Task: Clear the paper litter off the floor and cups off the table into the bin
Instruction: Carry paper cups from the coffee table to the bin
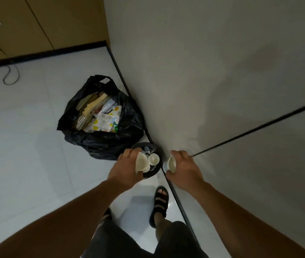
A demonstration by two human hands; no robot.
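White paper cups in both grips, at the foot of the wall (222,71). In the left grip (127,164), fingers curled round a cup (141,162) lying on its side, mouth toward the middle, directly above the small black bin (153,173) on the floor (26,146). Just below it, a second white rim; held or already lying in the bin, cannot tell. In the right grip (183,164), another cup (171,163) clasped between thumb and fingers, hanging just beside the bin's rim, above the dark skirting rather than the opening. Already inside the bin: one more cup (154,158), upright among pale scraps and close to the top.

Release the left cup first, being already over the opening. Lower a little before letting go, given a bin seemingly near full, to avoid a bounce off the cup inside. Then carry the right grip leftward until squarely over the rim, and only then loosen the fingers. Nest each cup into the one below, if possible, to save room. Mind any dregs: cannot tell whether dry. Keep clear of the black bag (110,140) of packaging just beside the bin, and of the sandalled foot (160,202) nearby. Surface out of view, so no telling how many cups remain there.
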